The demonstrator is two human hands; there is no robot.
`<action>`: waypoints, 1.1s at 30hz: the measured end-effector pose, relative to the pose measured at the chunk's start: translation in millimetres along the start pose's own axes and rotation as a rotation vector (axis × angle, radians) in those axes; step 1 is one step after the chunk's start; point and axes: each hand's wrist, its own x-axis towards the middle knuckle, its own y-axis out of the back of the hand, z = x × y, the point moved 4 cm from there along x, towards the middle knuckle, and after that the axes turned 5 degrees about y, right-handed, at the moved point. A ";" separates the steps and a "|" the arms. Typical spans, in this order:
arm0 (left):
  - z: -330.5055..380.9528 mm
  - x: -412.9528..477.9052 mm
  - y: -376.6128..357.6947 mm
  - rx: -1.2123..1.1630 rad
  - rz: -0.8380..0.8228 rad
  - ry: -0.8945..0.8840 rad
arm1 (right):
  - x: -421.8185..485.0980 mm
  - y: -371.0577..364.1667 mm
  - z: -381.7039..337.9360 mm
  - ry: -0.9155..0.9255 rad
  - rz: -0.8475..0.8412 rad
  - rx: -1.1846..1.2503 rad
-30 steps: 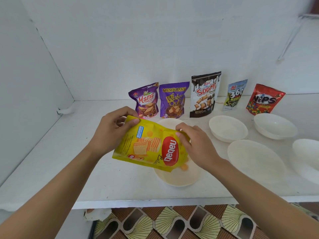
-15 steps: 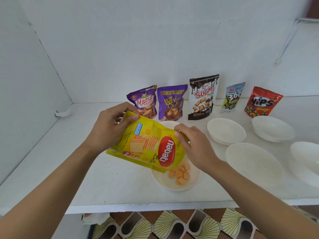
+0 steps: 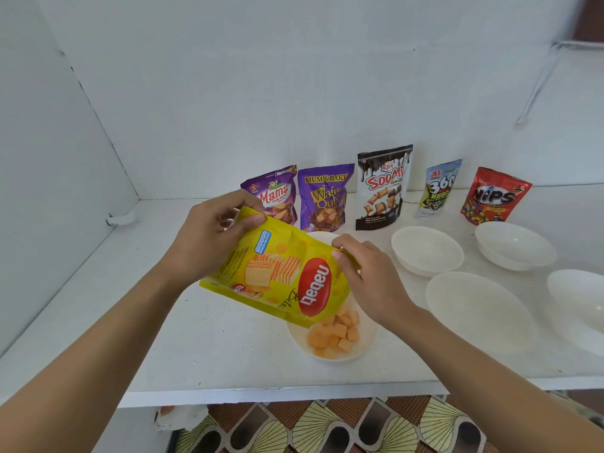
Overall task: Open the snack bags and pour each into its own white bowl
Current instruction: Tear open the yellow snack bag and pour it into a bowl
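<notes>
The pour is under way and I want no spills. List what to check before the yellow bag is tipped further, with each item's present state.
1. Yellow bag has its low end over the near bowl: ok.
2. Left hand grips the bag's raised bottom end: ok.
3. Right hand pinches the bag near its low end: ok.
4. Orange wafer cubes lie inside the bowl, none seen on the shelf: ok.
5. How much is left in the bag: cannot tell.
6. Empty bowls wait at the right for the other bags: ok.

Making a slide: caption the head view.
Left hand and right hand tip a yellow bag, pouring orange cubes into a white bowl.
</notes>
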 end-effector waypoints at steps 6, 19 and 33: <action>6.9 3.0 1.5 0.025 -0.010 -0.004 | -1.6 1.2 -0.8 0.004 0.015 0.022; 6.1 2.4 0.7 0.002 0.006 -0.007 | -4.7 -0.1 0.2 0.001 0.038 0.049; 17.9 5.1 0.3 0.025 0.005 -0.037 | -10.1 3.8 -2.7 0.021 0.074 0.009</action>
